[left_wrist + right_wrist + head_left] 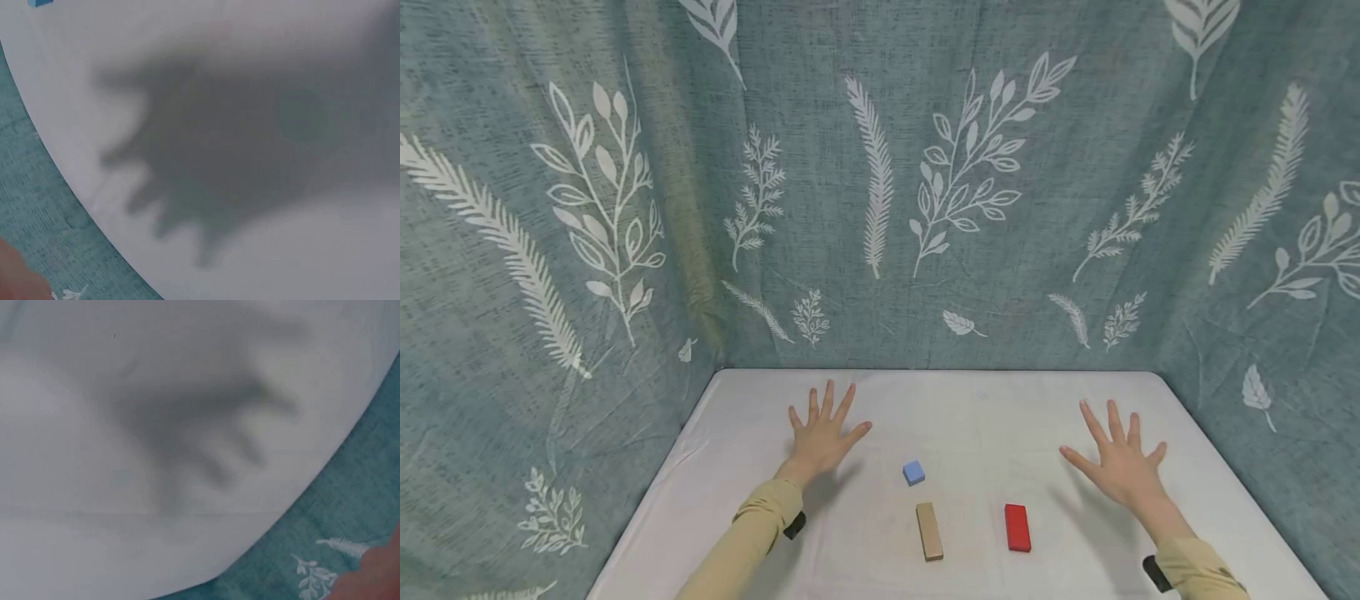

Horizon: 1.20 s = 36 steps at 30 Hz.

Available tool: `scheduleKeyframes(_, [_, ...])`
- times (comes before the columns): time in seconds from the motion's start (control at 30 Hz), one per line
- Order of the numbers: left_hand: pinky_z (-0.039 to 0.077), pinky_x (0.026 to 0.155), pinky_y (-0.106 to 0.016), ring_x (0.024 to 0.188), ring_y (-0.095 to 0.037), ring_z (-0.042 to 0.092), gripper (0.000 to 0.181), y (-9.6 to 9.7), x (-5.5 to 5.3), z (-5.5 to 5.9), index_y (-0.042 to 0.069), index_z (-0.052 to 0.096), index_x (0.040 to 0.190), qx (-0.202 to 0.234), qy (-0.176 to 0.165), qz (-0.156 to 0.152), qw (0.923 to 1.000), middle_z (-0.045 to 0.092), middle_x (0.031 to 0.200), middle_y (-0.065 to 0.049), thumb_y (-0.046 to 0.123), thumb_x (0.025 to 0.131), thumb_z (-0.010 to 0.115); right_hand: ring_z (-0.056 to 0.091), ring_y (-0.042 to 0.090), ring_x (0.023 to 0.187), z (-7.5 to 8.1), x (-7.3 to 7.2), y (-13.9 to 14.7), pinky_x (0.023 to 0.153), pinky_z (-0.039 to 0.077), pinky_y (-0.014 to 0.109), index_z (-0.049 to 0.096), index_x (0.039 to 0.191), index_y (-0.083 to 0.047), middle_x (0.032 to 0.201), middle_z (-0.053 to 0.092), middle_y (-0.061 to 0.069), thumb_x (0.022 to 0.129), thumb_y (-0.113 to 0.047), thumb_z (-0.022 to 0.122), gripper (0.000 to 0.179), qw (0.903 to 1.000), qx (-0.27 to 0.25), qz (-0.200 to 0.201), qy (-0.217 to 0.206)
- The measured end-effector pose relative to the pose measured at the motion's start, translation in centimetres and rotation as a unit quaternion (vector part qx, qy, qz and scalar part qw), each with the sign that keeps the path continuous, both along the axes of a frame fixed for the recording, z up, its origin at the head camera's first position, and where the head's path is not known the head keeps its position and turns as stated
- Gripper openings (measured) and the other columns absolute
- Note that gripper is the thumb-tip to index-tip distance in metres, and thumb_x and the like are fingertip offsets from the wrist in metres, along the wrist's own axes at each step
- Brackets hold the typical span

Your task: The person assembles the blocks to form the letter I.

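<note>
Okay, got a small blue cube (913, 473) sitting on the white table (962, 408), between the hands but closer to the left. Also got a tan block (929, 532) on the near side of it, plus a red block (1017, 528) off to the right, not touching either. Now the left hand (823, 437): spread wide, holding nothing, seemingly hovering, going by the blurry shadow (219, 137) in the left wrist view. Same deal with the right hand (1122, 468), out past the red block, fanned and gripping nothing. Would read this as a hands-apart pose; to do it well, keep fingers relaxed and away from the blocks. For handling, would guess at pinching across the narrow sides, from above, without nudging neighbours. As for containers, can't spot any in these views; see just loose blocks straight on the table. Further out, can see pale yellow sleeves (752, 525), dark wristbands (795, 525), then a teal curtain (820, 192) with white leaf prints.
</note>
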<state>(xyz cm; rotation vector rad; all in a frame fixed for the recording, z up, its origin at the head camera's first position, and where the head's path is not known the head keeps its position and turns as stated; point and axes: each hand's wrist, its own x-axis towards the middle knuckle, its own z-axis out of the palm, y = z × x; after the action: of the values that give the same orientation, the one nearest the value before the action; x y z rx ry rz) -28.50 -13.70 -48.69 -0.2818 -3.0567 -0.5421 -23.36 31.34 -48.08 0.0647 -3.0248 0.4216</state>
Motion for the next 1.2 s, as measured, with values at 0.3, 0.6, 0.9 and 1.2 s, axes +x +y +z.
scheduleKeyframes(0.3, [-0.003, 0.108, -0.074, 0.146, -0.041, -0.006, 0.075, 1.1, 0.6, 0.0, 0.027, 0.011, 0.153, 0.006, 0.004, -0.024, 0.9997, -0.004, 0.160, -0.010, 0.063, 0.092, 0.037, 0.003, 0.062, 0.135, 0.1, 0.7, -1.5, 0.089, 0.000, 0.088, 0.006, 0.153, -0.026, 0.156, 0.006, 0.027, 0.085, -0.067, 0.049, 0.090, 0.9998, -0.009, 0.017, -0.004])
scheduleKeyframes(0.6, [0.000, 0.110, -0.072, 0.146, -0.042, 0.001, 0.075, 2.4, 1.6, 0.3, 0.025, 0.014, 0.153, 0.032, 0.008, -0.057, 0.9978, 0.004, 0.160, -0.012, 0.060, 0.093, 0.042, 0.009, 0.060, 0.136, -0.5, 1.2, -2.4, 0.093, 0.005, 0.086, 0.006, 0.153, -0.028, 0.156, 0.011, 0.025, 0.084, -0.066, 0.052, 0.091, 0.9992, -0.012, 0.039, -0.005])
scheduleKeyframes(0.9, [0.006, 0.113, -0.069, 0.147, -0.037, 0.011, 0.073, 3.4, 2.3, -0.2, 0.019, 0.020, 0.152, 0.059, 0.012, -0.094, 0.9937, 0.014, 0.159, -0.015, 0.055, 0.093, 0.045, 0.016, 0.056, 0.137, -1.0, 1.7, -3.2, 0.096, 0.012, 0.082, 0.013, 0.153, -0.028, 0.156, 0.018, 0.022, 0.083, -0.063, 0.056, 0.089, 0.9981, -0.003, 0.060, 0.012])
scheduleKeyframes(1.2, [0.013, 0.116, -0.062, 0.145, -0.033, 0.020, 0.071, 4.5, 3.2, -0.4, 0.015, 0.024, 0.151, 0.080, 0.013, -0.135, 0.9875, 0.023, 0.157, -0.012, 0.050, 0.094, 0.048, 0.024, 0.051, 0.137, -1.3, 2.2, -3.8, 0.103, 0.020, 0.075, 0.022, 0.151, -0.022, 0.154, 0.025, 0.023, 0.083, -0.061, 0.058, 0.087, 0.9968, 0.007, 0.077, 0.020])
